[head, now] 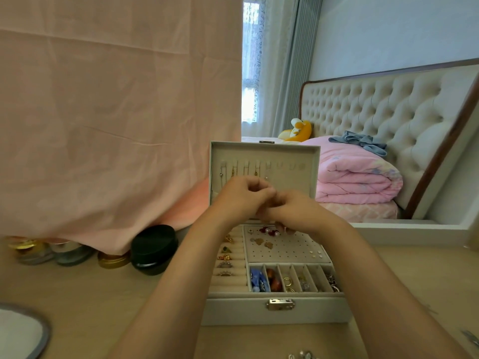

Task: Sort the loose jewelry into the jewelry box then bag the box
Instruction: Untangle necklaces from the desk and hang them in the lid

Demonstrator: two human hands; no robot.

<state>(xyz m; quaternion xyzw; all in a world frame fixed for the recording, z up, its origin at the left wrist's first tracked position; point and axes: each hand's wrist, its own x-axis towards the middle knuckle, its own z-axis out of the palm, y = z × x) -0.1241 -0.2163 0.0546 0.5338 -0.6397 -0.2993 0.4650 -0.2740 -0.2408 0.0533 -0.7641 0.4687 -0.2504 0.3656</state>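
Fingers (261, 189) curled, my left hand (242, 195) and right hand (293, 207) meet mid-frame over the open jewelry box (233, 310). I cannot tell whether either grip holds anything.

A pale wooden surface (103, 307) carries an open jewelry box (274, 313) at centre. To its left stand a black round jar (154, 248), a gold-lidded tin (112, 259) and other small jars (33, 251). A grey-rimmed disc (39, 330) sits near-left; loose jewelry (300, 354) lies nearest.

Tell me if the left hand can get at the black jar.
Probably yes: the black jar stands exposed left of the jewelry box, nothing between it and the left hand. That hand's fingers are curled against the right hand, so it must free itself first.
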